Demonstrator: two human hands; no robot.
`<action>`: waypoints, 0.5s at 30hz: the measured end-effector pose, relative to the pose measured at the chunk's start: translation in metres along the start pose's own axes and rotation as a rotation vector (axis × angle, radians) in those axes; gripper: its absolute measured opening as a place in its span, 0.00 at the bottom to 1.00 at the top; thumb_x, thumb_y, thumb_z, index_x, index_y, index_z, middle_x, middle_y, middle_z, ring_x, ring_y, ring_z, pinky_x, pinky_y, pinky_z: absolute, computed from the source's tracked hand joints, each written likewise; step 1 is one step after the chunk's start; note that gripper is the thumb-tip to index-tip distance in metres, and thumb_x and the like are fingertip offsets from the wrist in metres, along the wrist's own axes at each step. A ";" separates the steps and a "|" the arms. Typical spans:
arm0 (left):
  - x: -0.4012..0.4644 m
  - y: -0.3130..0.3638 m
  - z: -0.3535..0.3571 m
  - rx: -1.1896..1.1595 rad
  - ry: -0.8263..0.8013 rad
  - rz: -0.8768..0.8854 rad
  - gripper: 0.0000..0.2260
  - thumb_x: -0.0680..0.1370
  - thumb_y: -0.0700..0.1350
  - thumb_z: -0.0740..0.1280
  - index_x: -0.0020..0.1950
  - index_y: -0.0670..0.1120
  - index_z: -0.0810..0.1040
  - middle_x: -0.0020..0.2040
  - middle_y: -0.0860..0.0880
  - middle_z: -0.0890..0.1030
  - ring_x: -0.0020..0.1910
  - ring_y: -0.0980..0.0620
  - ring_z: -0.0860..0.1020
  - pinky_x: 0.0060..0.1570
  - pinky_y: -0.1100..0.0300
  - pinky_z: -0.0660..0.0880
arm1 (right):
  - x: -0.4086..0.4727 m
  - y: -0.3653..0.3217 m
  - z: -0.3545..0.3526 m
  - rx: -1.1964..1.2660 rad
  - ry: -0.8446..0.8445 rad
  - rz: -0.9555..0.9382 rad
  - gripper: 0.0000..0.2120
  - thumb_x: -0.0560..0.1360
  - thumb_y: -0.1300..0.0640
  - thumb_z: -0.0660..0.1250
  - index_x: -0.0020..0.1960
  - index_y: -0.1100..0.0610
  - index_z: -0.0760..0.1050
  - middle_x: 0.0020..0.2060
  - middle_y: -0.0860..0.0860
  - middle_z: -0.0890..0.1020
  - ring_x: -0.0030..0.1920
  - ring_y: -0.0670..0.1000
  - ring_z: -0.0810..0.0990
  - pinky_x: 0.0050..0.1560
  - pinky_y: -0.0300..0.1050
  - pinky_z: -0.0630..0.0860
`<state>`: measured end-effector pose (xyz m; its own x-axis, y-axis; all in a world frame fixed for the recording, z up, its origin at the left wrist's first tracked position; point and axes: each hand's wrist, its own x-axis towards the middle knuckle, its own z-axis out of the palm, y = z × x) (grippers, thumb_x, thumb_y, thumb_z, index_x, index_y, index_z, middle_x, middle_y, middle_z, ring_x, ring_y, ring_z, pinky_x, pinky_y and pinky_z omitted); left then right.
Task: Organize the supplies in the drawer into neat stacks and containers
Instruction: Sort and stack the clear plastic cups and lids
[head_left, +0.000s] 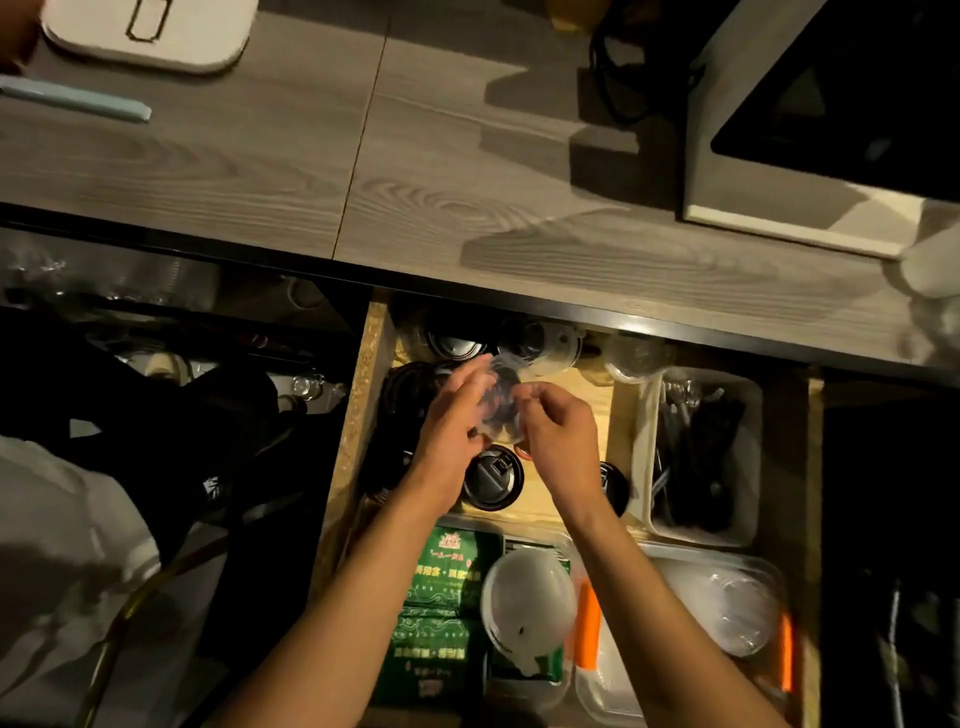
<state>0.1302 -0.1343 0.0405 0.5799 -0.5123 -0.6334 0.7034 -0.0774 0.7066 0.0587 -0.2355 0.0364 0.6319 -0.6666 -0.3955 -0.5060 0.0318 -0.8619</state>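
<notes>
You hold clear plastic lids between both hands, left hand and right hand fingers pinching them; next, likely align them and set them onto a stack in the wooden drawer.

Both hands hold a clear plastic lid above an open drawer, the left hand and right hand pinching its edges. A black lid lies just below them, green packets nearer the forearms.
</notes>
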 end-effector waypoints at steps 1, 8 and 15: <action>0.002 -0.002 0.005 -0.030 -0.019 -0.027 0.25 0.73 0.63 0.65 0.69 0.56 0.74 0.67 0.49 0.78 0.64 0.47 0.79 0.62 0.45 0.76 | -0.001 0.004 -0.004 0.010 -0.024 0.007 0.10 0.79 0.59 0.63 0.44 0.55 0.82 0.32 0.45 0.82 0.34 0.47 0.79 0.39 0.49 0.76; 0.014 -0.016 0.041 -0.176 0.033 -0.233 0.14 0.81 0.49 0.64 0.64 0.47 0.79 0.58 0.43 0.82 0.51 0.47 0.83 0.45 0.52 0.80 | -0.001 0.017 -0.045 0.132 -0.079 0.117 0.11 0.82 0.61 0.62 0.51 0.64 0.83 0.32 0.49 0.81 0.28 0.41 0.74 0.31 0.36 0.69; 0.025 -0.028 0.058 -0.120 0.089 -0.262 0.15 0.81 0.56 0.63 0.55 0.45 0.79 0.58 0.40 0.81 0.58 0.40 0.81 0.57 0.41 0.79 | 0.031 0.050 -0.069 0.405 0.160 0.476 0.14 0.81 0.51 0.62 0.49 0.62 0.79 0.29 0.49 0.79 0.31 0.46 0.78 0.34 0.40 0.75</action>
<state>0.1015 -0.1949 0.0233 0.4023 -0.4108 -0.8182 0.8742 -0.0930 0.4765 0.0124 -0.3063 0.0030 0.2819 -0.6116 -0.7392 -0.4281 0.6093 -0.6675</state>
